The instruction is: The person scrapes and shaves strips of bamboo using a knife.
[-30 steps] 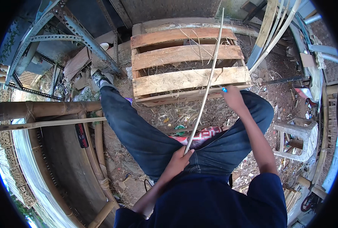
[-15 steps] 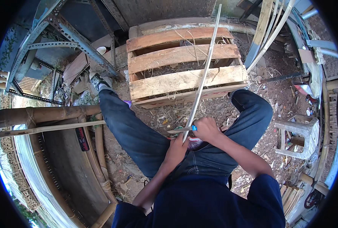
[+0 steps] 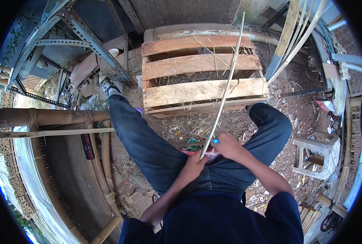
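Between my knees a long, thin, pale bamboo strip (image 3: 226, 89) slants up and away, its far end over the pallet. My left hand (image 3: 194, 166) is closed around the strip's near end. My right hand (image 3: 229, 146) grips a knife (image 3: 216, 141); a bit of its blue handle shows at the fist. The blade points left, close to the strip just above my left hand, and is blurred, so whether it touches the strip I cannot tell.
A wooden slatted pallet (image 3: 205, 87) with loose shavings lies ahead. A bamboo frame (image 3: 59, 117) stands at left, below a perforated metal stand (image 3: 81, 34). A worn stool (image 3: 317, 156) is at right. Long strips (image 3: 298, 49) lean at the far right. Litter covers the ground.
My right hand with the knife has shifted slightly right and down, a little away from the strip. The strip's near end has moved slightly right and down with my left hand.
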`<state>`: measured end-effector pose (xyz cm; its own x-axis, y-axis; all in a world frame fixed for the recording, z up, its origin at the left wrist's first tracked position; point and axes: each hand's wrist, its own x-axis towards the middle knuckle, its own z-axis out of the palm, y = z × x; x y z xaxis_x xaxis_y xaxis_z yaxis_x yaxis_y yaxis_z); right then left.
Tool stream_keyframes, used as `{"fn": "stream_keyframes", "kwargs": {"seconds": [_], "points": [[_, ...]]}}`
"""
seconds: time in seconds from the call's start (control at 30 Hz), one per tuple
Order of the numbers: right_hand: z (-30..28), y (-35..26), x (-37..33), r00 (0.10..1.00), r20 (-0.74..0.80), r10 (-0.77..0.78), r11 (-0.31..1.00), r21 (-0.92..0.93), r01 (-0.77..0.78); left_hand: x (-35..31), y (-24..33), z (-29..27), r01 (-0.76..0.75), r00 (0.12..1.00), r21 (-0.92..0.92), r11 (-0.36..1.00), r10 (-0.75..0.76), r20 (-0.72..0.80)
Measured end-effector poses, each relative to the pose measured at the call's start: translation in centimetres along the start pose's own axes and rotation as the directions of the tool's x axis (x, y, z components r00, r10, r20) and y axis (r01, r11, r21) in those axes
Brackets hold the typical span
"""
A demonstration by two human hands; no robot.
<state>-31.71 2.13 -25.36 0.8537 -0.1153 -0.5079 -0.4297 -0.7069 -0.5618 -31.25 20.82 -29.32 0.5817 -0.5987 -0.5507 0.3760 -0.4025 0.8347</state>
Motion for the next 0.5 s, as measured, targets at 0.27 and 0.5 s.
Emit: {"fn": "stream_keyframes", "kwargs": {"seconds": [0.27, 0.5], "points": [[2.7, -0.1, -0.4, 0.980, -0.100, -0.173, 0.969, -0.197, 0.151, 0.2, 1.4, -0.7, 0.019, 0.998, 0.231, 0.973, -0.006, -0.057], [1.6, 0.9, 1.6, 0.970, -0.131, -0.206, 0.932, -0.329, 0.154, 0.7, 2.3, -0.3, -0.076, 0.982, 0.417, 0.906, 0.141, -0.127]]}}
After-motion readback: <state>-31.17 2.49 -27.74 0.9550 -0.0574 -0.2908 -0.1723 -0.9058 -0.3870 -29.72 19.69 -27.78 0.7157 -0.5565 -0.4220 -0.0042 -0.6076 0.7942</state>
